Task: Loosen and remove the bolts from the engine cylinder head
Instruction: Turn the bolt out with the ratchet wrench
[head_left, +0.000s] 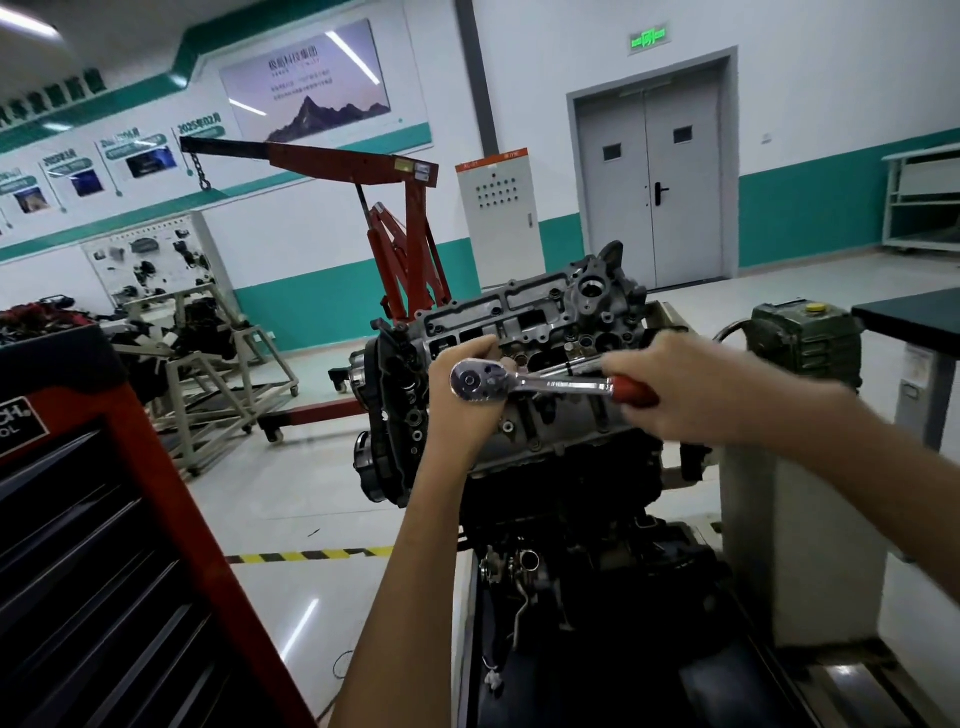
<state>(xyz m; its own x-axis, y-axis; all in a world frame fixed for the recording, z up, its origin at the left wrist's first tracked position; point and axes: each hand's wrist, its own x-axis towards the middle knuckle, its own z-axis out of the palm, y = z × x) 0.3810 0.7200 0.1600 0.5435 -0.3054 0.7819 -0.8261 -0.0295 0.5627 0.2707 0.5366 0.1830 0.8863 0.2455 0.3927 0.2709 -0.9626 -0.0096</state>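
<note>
The grey engine cylinder head (540, 317) sits on top of a dark engine block on a stand at the frame's centre. A chrome ratchet wrench (524, 384) with a red handle lies across the head's near side. My left hand (462, 395) cups under and around the ratchet's round head. My right hand (691, 389) grips the red handle, slightly blurred. The socket and the bolt beneath the ratchet head are hidden by my left hand.
A red and black tool cabinet (93, 545) stands close at the left. A red engine hoist (400, 234) is behind the engine. A green gearbox (805, 338) and a grey stand post (789, 519) are at the right. Yellow-black floor tape (306, 556) crosses the shiny floor.
</note>
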